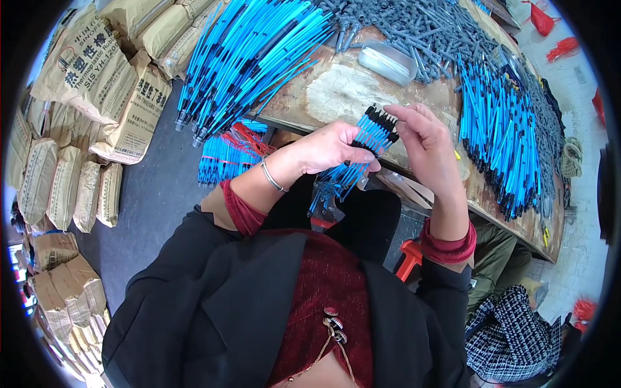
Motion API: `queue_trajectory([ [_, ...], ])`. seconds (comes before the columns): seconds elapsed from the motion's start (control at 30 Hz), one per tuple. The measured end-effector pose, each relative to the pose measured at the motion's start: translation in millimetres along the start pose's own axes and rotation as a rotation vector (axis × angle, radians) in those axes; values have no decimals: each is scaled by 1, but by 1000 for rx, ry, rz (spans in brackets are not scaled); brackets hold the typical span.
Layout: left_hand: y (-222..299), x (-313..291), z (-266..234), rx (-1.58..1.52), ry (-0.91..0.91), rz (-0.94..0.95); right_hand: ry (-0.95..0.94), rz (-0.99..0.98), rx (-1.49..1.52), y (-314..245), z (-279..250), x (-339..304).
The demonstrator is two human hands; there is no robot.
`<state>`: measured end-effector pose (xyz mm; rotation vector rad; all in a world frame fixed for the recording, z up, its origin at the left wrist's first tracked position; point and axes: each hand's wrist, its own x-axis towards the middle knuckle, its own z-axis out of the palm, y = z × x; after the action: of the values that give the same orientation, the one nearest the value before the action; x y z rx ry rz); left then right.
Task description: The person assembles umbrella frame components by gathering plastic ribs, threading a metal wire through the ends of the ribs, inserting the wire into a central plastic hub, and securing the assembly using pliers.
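My left hand [343,147] is wrapped round a bundle of thin blue sticks [370,139] with black ends, held above my lap at the table's near edge. The black ends point up and away from me, and the blue lengths hang down below the hand. At the right side of those black ends is my right hand [424,132], its fingers bent and drawn together. Whatever may be between its fingertips is too small to make out.
The worn wooden table [294,103] carries a blue stick pile [259,52], another pile [501,129], heaped grey plastic parts [414,29] and a clear plastic box [387,63]. Tied blue bundles [223,158] lie below. Paper sacks [97,84] stand left. A person in checked clothing [514,336] is near right.
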<state>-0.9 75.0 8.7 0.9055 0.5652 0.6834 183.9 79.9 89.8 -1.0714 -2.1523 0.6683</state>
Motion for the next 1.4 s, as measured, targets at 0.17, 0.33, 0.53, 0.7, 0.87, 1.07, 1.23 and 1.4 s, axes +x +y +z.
queue_trajectory([
  [0.17, -3, 1, 2, 91, 48, 39, 94, 10, -12, -5, 5, 1],
  [0.33, -12, -2, 1, 116, 86, 46, 251, 1, 269, -2, 9, 6],
  [0.53, -23, -22, -6, 365, 56, 339, 378, 144, 99, 51, -23, 42],
  [0.7, -14, -21, -5, 267, 40, 462, 114, 81, -498, 111, -17, 117],
  [0.87, -1, -17, -14, 464, -25, 508, -182, 225, -831, 151, 14, 172],
  [1.07, -5, -22, -19, 418, -1, 464, -65, 258, -1054, 138, 34, 158],
  [1.23, -4, -23, -13, 395, 78, 303, 185, 131, -934, 136, 19, 138],
  [1.4, -11, -15, -17, 425, 67, 490, 713, 29, 356, 14, -11, 50],
])
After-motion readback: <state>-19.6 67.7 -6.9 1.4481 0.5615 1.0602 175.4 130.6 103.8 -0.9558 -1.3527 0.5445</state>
